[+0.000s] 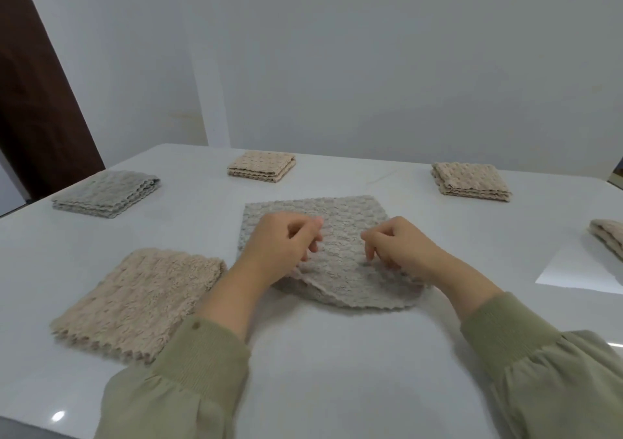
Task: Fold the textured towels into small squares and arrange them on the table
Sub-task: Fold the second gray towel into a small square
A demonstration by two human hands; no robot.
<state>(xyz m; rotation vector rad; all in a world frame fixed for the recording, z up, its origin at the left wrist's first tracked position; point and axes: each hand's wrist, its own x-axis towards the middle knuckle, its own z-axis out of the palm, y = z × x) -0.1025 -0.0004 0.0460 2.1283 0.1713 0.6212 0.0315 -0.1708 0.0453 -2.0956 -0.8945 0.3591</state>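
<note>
Head view: a grey towel [340,236] is lying near the middle of the white table [337,354], spread mostly flat, with its near edge doubled over into a loose raised fold. Both hands are working on it, side by side and slightly apart. The left hand [281,248] is sitting over the towel's near left part, its fingers curling in toward the thumb and gripping the cloth, which is lifting under the palm. The right hand [401,246] is resting on the towel's right part with its fingers bent and the tips touching the pile; whether they are pinching the cloth or only pressing it is not clear. Green sleeves [202,364] are covering both forearms.

A beige towel [141,300] is lying just left of the left forearm, folded once or twice and larger than the rest. A grey square [104,194] is sitting at the far left, a beige square [261,166] at the far middle, and a third square [470,182] at the far right, all well apart. A fourth folded towel [610,236] is showing partly at the right edge.
</note>
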